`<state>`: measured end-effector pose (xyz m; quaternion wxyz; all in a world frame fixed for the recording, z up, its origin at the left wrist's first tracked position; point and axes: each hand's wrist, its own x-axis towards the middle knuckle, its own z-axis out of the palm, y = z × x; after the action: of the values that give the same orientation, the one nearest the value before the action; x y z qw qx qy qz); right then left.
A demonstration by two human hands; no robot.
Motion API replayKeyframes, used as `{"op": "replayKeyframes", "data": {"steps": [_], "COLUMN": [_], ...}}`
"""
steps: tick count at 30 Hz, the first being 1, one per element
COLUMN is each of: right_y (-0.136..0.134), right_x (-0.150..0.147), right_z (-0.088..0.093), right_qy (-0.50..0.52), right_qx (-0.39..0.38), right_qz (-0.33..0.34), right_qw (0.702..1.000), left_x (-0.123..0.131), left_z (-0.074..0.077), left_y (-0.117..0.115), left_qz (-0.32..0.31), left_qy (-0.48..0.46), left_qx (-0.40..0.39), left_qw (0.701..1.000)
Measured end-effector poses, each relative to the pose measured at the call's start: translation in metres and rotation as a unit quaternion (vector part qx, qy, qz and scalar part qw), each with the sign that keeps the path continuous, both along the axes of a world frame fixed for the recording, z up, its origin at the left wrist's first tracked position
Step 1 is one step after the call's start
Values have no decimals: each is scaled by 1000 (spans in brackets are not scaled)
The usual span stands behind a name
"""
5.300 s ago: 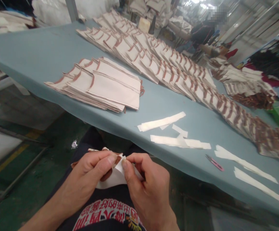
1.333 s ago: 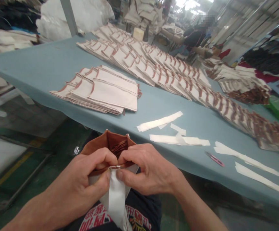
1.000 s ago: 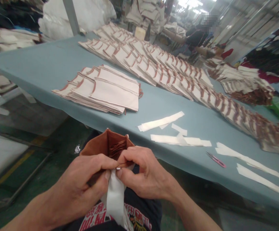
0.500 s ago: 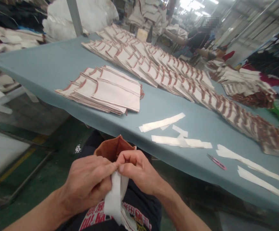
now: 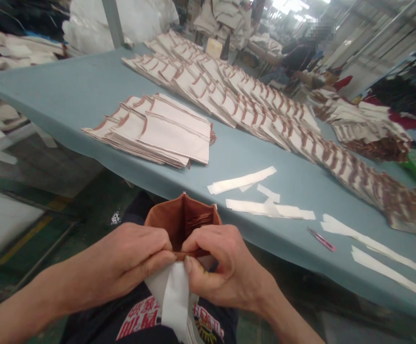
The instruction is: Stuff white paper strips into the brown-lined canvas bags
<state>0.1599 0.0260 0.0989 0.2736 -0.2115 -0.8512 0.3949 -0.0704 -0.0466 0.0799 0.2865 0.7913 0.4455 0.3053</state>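
Note:
In my lap stands a fabric pouch (image 5: 165, 217) with a brown lining and a pale outer side, its mouth spread open. My left hand (image 5: 132, 255) pinches the near rim between thumb and fingers. Just beside it, my right hand (image 5: 222, 265) pinches the same rim, with a short stretch of brown edge showing between the two thumbs. A white strip (image 5: 176, 294) hangs from the rim below my hands, over the pouch's pale side. Whether its top end is sewn or only held is hidden by my fingers.
On the blue-covered table (image 5: 60, 91) lie a stack of pale pouches (image 5: 179, 131), long overlapping rows of pouches (image 5: 244, 107), loose white strips (image 5: 270, 209) and pink thread snips (image 5: 322, 239). The table edge is right beyond my lap. Another person (image 5: 297, 59) is in the background.
My hands have moved slightly apart along the rim and turned outward. The pouch mouth is spread wider, so more brown lining shows. The things on the table have not moved.

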Motion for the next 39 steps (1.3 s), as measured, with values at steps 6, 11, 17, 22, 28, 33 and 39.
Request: {"op": "replayKeyframes", "data": {"steps": [6,11,17,22,28,33,39], "right_y": [0,1,1,-1,-3,-2,8], "right_x": [0,4,11,20,25,26,28], "right_z": [-11,-9,-1,-1,-8,-6,-14], "right_qy": [-3,-14,-28,-53,-74,-34,-16], "right_qx": [-34,-28,14,50,107,-19,-302], "right_qz": [-15,13,22,2,-26,-27,61], "right_qw": [999,999,999,997,991,999,951], "left_x": [-3,-7,11,31,37,39,53], "left_z": [-25,-15,5,5,1,1,-19], "left_y": [-4,4,15,25,25,27,24], "left_qz": [22,-42,-28,3,0,-18,14], "left_qy": [27,-12,-17,-3,-45,-202,-346], "left_qx": [124,20,-33,-23,-152,-330,-439], "left_qw": [992,999,999,1000,987,922,829]}}
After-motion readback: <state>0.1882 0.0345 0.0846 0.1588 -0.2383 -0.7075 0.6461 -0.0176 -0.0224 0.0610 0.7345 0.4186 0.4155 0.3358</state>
